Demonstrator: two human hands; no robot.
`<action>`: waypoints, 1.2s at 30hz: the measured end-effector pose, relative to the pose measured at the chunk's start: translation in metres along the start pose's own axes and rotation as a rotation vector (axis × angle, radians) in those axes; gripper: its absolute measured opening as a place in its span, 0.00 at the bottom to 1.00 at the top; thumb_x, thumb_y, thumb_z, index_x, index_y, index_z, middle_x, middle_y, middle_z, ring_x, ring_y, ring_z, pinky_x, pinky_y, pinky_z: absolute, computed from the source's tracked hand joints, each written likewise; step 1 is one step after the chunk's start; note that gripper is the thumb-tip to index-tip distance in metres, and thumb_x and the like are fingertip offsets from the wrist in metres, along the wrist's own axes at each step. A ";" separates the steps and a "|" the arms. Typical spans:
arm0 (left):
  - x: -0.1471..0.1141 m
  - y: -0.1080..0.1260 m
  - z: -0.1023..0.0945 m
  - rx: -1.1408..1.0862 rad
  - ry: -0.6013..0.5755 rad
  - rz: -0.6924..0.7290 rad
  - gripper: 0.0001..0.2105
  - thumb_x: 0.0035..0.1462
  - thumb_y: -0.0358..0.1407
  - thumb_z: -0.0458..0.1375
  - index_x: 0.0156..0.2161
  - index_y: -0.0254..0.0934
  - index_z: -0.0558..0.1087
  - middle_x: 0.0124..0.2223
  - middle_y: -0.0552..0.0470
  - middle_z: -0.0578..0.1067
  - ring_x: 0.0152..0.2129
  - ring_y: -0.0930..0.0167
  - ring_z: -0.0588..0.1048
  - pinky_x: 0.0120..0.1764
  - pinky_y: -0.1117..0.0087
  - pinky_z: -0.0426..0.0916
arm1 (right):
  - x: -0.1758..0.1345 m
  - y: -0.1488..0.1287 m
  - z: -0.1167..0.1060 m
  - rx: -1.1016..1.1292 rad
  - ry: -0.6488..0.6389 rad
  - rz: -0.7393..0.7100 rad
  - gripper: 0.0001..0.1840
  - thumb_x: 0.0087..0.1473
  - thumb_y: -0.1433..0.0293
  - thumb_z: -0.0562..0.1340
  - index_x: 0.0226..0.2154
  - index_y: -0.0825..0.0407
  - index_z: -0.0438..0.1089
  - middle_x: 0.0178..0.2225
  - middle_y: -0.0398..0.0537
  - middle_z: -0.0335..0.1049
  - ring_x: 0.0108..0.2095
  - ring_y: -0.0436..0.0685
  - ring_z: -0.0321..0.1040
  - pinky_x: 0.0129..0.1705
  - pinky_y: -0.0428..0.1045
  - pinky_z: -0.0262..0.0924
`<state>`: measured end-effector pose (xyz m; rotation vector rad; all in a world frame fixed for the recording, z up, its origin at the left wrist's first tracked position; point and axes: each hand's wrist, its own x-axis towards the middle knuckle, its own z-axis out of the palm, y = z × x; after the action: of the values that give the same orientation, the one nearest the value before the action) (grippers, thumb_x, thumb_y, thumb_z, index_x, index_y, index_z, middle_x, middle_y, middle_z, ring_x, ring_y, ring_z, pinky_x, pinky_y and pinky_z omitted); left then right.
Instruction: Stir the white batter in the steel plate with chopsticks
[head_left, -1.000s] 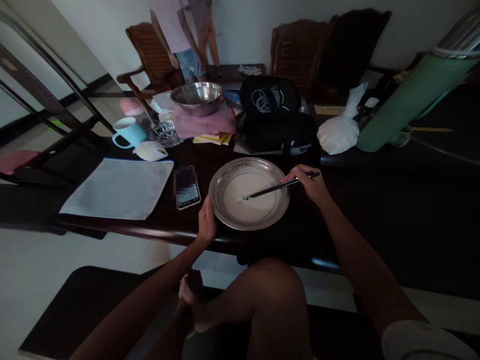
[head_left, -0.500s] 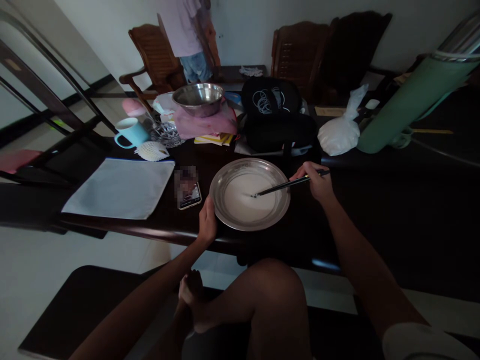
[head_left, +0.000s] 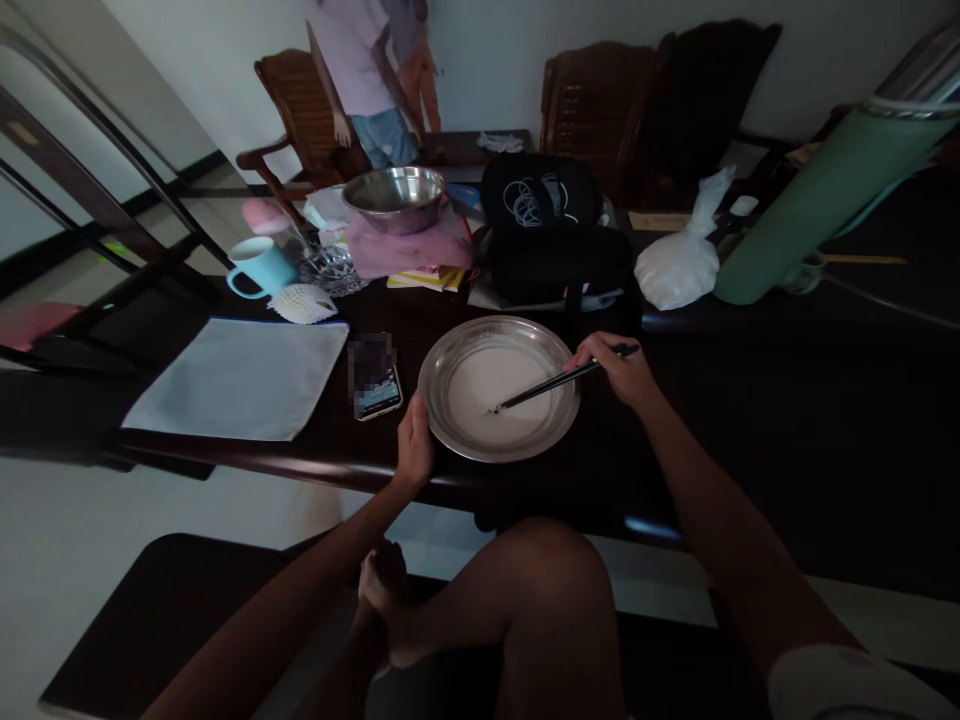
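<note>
A wide, shallow metal bowl (head_left: 444,425) rests near the table's front edge. Whitish liquid (head_left: 517,385) fills its bottom. My left hand (head_left: 415,440) grips the bowl's left rim, the thumb showing at the edge and the other fingers partly hidden. In my right hand (head_left: 619,368), at the bowl's right side, is a pair of dark chopsticks (head_left: 551,382). They slant down to the left, and their tips dip into the liquid left of its middle. Left of the bowl lies a phone (head_left: 377,395) with a lit screen, partly blurred out.
A pale zip pouch (head_left: 240,380) lies left. Behind stand a light-blue mug (head_left: 262,266), a deeper metal bowl (head_left: 395,200) on a pink bag (head_left: 405,250), and a black bag (head_left: 555,260). A tied bag of white powder (head_left: 677,270) and green flask (head_left: 817,210) stand right. Two people (head_left: 360,70) are beyond.
My right hand has moved slightly left and toward me, and the chopstick tips have shifted left and nearer through the liquid. My left hand stays on the rim. The people behind have shifted.
</note>
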<state>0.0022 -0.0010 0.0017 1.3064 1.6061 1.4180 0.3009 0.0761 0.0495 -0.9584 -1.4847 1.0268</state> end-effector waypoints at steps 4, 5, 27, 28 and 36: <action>0.000 -0.001 0.000 -0.005 -0.001 -0.006 0.32 0.61 0.59 0.45 0.50 0.32 0.75 0.52 0.42 0.77 0.52 0.60 0.72 0.58 0.60 0.63 | 0.001 0.001 -0.002 0.001 0.084 -0.015 0.23 0.54 0.51 0.62 0.19 0.49 0.72 0.21 0.45 0.76 0.26 0.56 0.75 0.35 0.51 0.67; 0.000 -0.001 0.000 -0.006 -0.002 -0.004 0.32 0.61 0.59 0.45 0.49 0.32 0.75 0.52 0.42 0.77 0.52 0.60 0.72 0.58 0.60 0.63 | 0.001 0.001 -0.003 0.017 0.108 -0.021 0.24 0.55 0.51 0.62 0.18 0.50 0.71 0.20 0.45 0.75 0.25 0.56 0.74 0.33 0.51 0.67; 0.000 0.000 0.000 0.014 0.006 0.002 0.32 0.61 0.59 0.45 0.49 0.32 0.75 0.51 0.41 0.77 0.53 0.60 0.72 0.58 0.60 0.63 | 0.001 0.002 -0.004 0.035 0.151 -0.031 0.25 0.56 0.52 0.61 0.17 0.50 0.70 0.19 0.44 0.74 0.24 0.54 0.74 0.32 0.50 0.66; 0.000 0.000 0.000 0.012 0.007 0.001 0.32 0.61 0.59 0.46 0.49 0.32 0.75 0.51 0.41 0.77 0.53 0.60 0.72 0.58 0.60 0.62 | 0.001 0.003 -0.004 0.048 0.137 -0.031 0.25 0.56 0.51 0.61 0.17 0.50 0.69 0.18 0.44 0.73 0.24 0.54 0.74 0.32 0.50 0.66; 0.000 0.000 0.000 0.021 -0.010 0.015 0.32 0.62 0.58 0.44 0.51 0.32 0.74 0.54 0.42 0.76 0.54 0.60 0.71 0.59 0.60 0.61 | 0.000 -0.002 -0.001 -0.030 0.088 0.002 0.24 0.54 0.50 0.62 0.20 0.50 0.71 0.23 0.46 0.76 0.28 0.56 0.76 0.37 0.52 0.68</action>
<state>0.0020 -0.0007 0.0017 1.3380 1.6125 1.4046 0.3023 0.0753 0.0517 -1.0138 -1.4297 0.9544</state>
